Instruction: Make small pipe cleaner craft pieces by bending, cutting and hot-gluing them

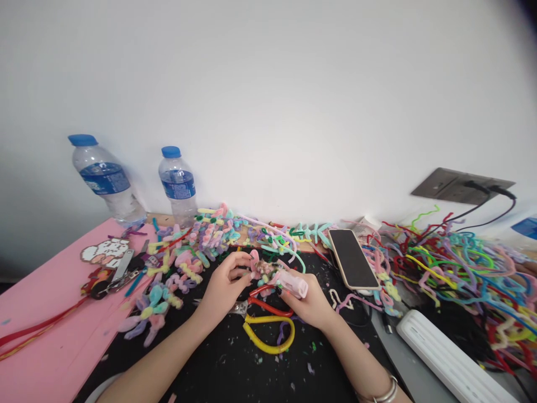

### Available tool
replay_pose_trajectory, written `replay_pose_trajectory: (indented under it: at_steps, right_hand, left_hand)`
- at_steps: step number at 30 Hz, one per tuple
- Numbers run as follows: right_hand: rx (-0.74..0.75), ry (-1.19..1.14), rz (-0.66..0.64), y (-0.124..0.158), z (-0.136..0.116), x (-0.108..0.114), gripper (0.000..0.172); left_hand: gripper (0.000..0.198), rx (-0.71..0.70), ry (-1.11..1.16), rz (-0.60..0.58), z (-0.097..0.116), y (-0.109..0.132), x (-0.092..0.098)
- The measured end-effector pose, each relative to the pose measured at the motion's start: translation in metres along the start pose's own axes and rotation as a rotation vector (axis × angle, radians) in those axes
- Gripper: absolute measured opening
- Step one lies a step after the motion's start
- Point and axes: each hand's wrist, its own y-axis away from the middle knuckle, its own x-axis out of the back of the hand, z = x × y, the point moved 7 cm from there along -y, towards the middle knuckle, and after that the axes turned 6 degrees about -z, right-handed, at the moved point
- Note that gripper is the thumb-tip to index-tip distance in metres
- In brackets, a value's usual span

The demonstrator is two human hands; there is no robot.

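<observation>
My left hand point(229, 282) pinches a small fuzzy pipe-cleaner piece point(254, 261) in pink and mixed colours, over the black mat point(235, 369). My right hand point(310, 299) is closed on a pale pink plastic tool point(296, 284) whose exact kind I cannot make out. The tool's front end is close to the piece, and fingers hide part of both. Just under the hands lie scissors point(269, 334) with one red and one yellow handle, their blades pointing left.
Finished pipe-cleaner shapes point(157, 299) lie left and along the wall. Two water bottles point(178, 184) stand behind. A phone point(353, 258), a pile of loose pipe cleaners point(461, 263) and a white power strip point(448, 358) are on the right. Keys point(119, 274) rest on the pink board point(50, 268).
</observation>
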Motion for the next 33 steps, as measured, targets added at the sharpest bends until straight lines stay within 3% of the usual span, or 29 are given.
replay_pose_trajectory:
  at_steps: [33]
  right_hand:
    - [-0.032,-0.002,-0.026,0.0008,0.0025,-0.0009,0.012]
  left_hand:
    - [0.025,-0.015,-0.040,-0.007,0.0020,0.0016,-0.0003]
